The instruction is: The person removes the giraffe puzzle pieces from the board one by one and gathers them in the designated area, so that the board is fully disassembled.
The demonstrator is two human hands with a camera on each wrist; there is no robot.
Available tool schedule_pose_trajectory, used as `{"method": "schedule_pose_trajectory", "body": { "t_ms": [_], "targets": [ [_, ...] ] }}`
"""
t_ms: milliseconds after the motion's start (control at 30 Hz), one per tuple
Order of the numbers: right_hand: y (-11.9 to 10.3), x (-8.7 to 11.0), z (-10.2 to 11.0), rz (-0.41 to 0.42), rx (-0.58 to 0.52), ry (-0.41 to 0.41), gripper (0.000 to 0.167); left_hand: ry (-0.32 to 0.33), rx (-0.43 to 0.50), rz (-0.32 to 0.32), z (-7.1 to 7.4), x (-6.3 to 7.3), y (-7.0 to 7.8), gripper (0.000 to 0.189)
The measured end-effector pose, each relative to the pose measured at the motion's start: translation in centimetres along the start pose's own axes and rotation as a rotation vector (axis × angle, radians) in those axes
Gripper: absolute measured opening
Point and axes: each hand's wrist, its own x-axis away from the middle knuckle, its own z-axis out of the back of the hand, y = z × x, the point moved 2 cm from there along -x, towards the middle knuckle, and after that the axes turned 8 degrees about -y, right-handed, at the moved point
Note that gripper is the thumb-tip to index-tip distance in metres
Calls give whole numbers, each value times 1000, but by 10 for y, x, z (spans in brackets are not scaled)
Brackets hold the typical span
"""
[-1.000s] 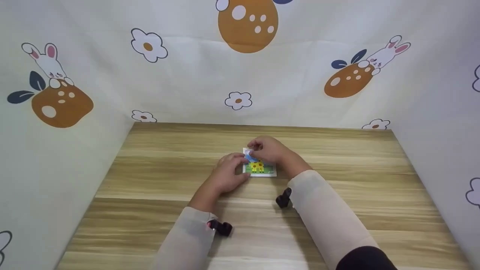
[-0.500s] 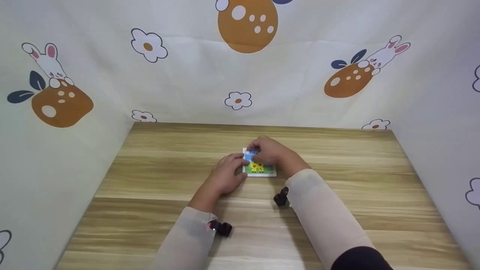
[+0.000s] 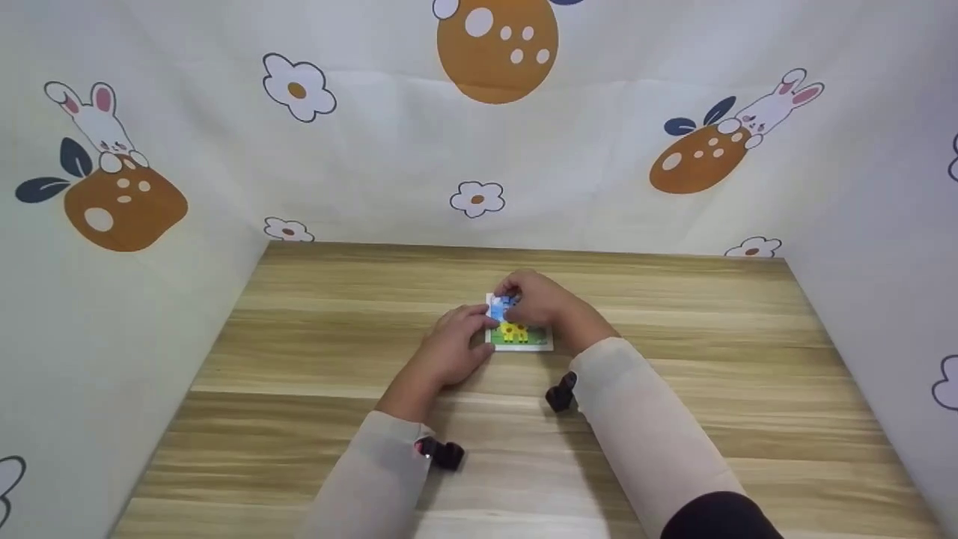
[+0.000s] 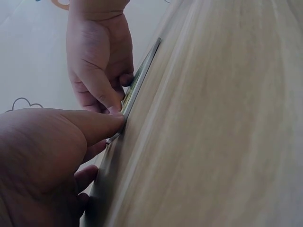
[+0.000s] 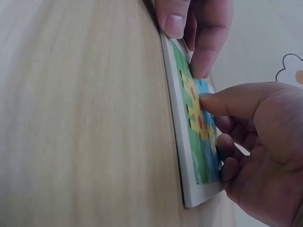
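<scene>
A small square jigsaw puzzle (image 3: 522, 346) with a white border lies flat on the wooden table. Its picture shows a yellow giraffe (image 5: 198, 120) with brown spots on green grass under blue sky. My left hand (image 3: 454, 346) grips the board's left side, with the thumb (image 4: 102, 124) at the near edge and the fingers further up. Over the upper right of the picture, my right hand (image 3: 540, 301) has curled fingers and pinches a small blue puzzle piece (image 3: 510, 302) low over the board. The right thumb (image 5: 227, 100) tip is right at the picture's surface; the hand covers the upper right corner.
The wooden table (image 3: 337, 299) extends around the puzzle on every side. A pale cloth (image 3: 389, 150) printed with rabbits, orange fruit and flowers stands behind and along both sides. Small black devices (image 3: 561, 393) are strapped at both cuffs.
My right thumb has shifted slightly right over the picture, uncovering more blue sky at the upper left. The left hand and the board have stayed nearly still.
</scene>
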Motion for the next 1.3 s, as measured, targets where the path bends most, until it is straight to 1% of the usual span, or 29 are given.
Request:
{"method": "schedule_pose_trajectory", "body": {
  "t_ms": [133, 267, 433, 533, 633, 767, 967, 1000, 1133, 1200, 1300],
  "targets": [
    [4, 0, -1, 7, -10, 28, 30, -4, 0, 6, 0, 0, 0, 41],
    [8, 1, -1, 13, -17, 55, 32, -4, -5, -1, 0, 0, 0, 41],
    [17, 8, 6, 10, -107, 93, 34, -15, 1, 11, -1, -1, -1, 41],
    [24, 14, 13, 19, -174, 112, 34, -13, 1, 16, 0, -1, -1, 41],
    [31, 22, 23, 5, -215, 130, 34, -11, -2, 25, 0, -1, -1, 41],
    [44, 35, 37, -47, -228, 165, 33, -16, 0, 31, 0, -2, 0, 41],
    [65, 52, 55, -29, -246, 219, 34, -4, -6, 0, -1, -1, 2, 41],
    [68, 55, 56, -32, -250, 225, 34, -4, -6, -1, -1, -1, 2, 41],
    [77, 63, 60, -86, -271, 243, 34, -10, -1, 13, -1, -1, 3, 41],
    [80, 64, 60, -90, -271, 249, 34, -10, 0, 13, -1, -1, 2, 41],
    [85, 63, 57, -74, -241, 255, 35, -12, 2, 8, -1, 0, 1, 41]
  ]
}}
